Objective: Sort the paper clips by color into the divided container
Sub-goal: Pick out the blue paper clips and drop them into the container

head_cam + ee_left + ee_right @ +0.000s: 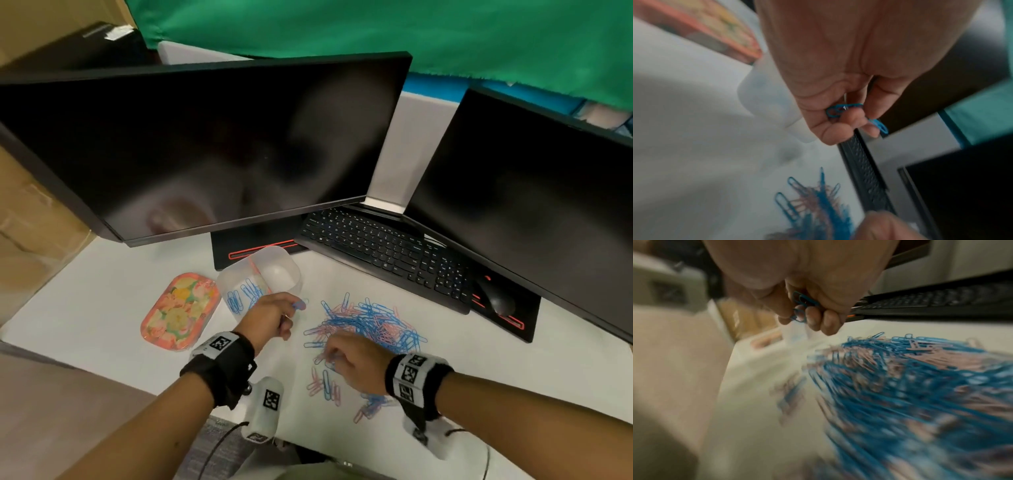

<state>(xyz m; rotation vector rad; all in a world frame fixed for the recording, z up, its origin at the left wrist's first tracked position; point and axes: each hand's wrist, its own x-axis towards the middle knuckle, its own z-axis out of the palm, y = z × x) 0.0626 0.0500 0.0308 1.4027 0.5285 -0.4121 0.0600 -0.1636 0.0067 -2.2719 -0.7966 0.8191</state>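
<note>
A heap of blue and pink paper clips [371,325] lies on the white desk, with a smaller scatter [325,385] nearer me. The translucent divided container [274,270] stands left of the heap; its left compartment holds several blue clips [245,296], and the right one looks empty. My left hand [274,317] hovers beside the container's near right corner, fingers curled around blue clips [844,109]. My right hand [352,363] is over the heap's near edge, curled fingers holding blue clips [802,305].
An orange floral lid [180,311] lies left of the container. A black keyboard [387,253] and mouse [498,298] sit behind the heap, under two dark monitors [212,154]. The desk's front edge is just below my wrists.
</note>
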